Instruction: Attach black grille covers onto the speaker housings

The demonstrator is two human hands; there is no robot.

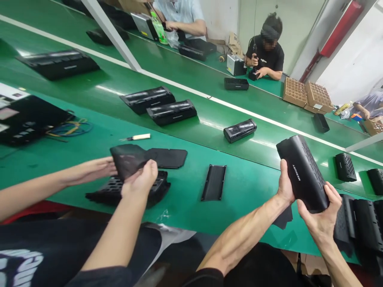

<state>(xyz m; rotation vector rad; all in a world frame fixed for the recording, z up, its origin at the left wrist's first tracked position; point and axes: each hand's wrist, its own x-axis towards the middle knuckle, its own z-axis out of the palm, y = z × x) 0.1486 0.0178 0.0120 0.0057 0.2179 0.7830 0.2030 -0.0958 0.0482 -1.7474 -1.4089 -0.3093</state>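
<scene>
Both my hands grip a black speaker housing (pixel 302 175) with a perforated side and the white word MERKURY on it. My left hand (pixel 286 183) holds its left side, thumb up along the edge. Around the lower right end is my right hand (pixel 324 211), fingers on the perforated side. The housing is tilted above the green table. Beneath my left wrist lies a flat black sheet (pixel 284 218), partly hidden. A shallow black rectangular panel (pixel 214 182) rests to the left of my hands.
On my left a co-worker's hands (pixel 140 175) hold a dark piece over a black perforated housing (pixel 161 187). Several housings (pixel 366 223) stand at right. More, including one housing (pixel 240 130), sit on the green conveyor (pixel 206 137). Across it, a person (pixel 266 52) uses an upright tool.
</scene>
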